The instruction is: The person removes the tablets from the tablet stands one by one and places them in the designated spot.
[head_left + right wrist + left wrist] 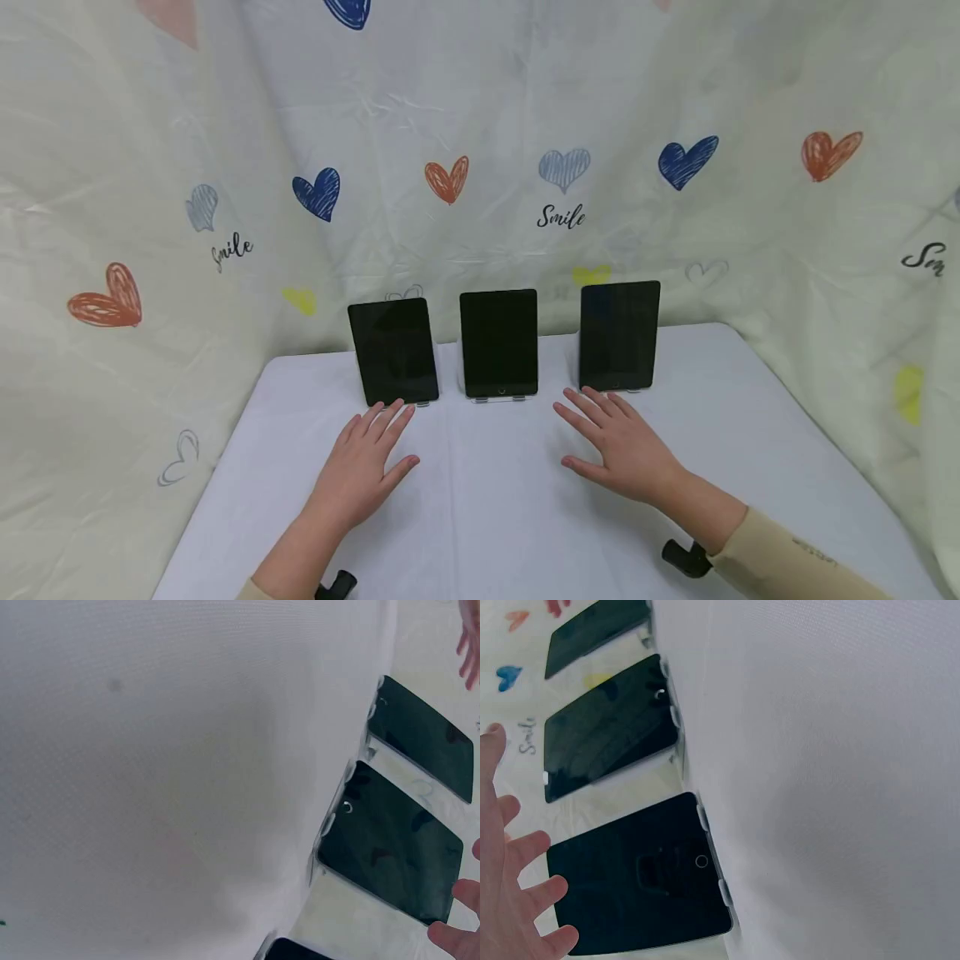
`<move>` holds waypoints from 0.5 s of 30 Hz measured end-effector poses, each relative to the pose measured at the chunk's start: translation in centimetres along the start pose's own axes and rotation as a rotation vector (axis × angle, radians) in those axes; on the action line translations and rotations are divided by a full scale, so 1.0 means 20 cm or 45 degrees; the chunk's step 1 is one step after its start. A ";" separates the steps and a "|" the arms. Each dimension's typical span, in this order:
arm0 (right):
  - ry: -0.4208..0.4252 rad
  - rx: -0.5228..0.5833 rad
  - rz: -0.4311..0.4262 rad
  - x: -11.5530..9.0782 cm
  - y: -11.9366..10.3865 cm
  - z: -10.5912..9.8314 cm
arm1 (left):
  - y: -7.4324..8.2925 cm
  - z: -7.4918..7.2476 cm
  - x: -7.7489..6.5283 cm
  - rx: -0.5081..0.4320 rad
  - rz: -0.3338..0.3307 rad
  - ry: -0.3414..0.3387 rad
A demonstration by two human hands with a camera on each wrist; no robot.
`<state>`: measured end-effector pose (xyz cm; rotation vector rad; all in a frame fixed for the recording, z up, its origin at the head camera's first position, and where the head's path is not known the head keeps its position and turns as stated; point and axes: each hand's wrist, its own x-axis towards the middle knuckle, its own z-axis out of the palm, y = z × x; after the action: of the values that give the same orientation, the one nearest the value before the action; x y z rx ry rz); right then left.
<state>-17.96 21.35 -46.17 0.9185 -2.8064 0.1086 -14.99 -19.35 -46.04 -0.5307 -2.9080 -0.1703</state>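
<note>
Three dark-screened tablets stand tilted back in a row: a left tablet (393, 350), a middle tablet (499, 342) and a right tablet (618, 335). Clear stands (498, 398) hold them at the lower edge. My left hand (360, 471) hovers over the table with fingers spread, fingertips at the bottom of the left tablet in the head view. Likewise spread and holding nothing, my right hand (626, 450) is in front of the right tablet. In the left wrist view the left tablet (641, 877) shows its round home button.
A white cloth covers the table (487, 500). Behind and on both sides hangs a pale curtain (480, 100) printed with hearts and "Smile". Black wrist-camera parts (686, 558) sit beneath the wrists.
</note>
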 end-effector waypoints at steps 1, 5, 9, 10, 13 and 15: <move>0.002 0.006 0.002 0.00 0.00 0.00 | 0.00 0.01 0.00 -0.004 -0.004 0.004; 0.048 0.024 -0.006 0.01 -0.01 0.00 | 0.00 0.02 0.01 -0.028 -0.025 0.026; 0.090 0.030 -0.019 0.04 -0.02 0.00 | -0.01 0.02 0.01 -0.034 -0.046 0.049; 0.095 0.030 -0.021 0.05 -0.02 0.01 | -0.01 0.02 0.01 -0.033 -0.050 0.054; 0.120 0.044 -0.026 0.07 -0.03 0.02 | -0.02 0.02 0.01 -0.056 -0.064 0.065; 0.126 0.048 -0.024 0.08 -0.03 0.02 | -0.03 0.02 0.02 -0.074 -0.078 0.068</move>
<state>-18.90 19.89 -46.29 0.9217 -2.7126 0.1995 -15.54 -19.72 -46.37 -0.4391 -2.8764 -0.2741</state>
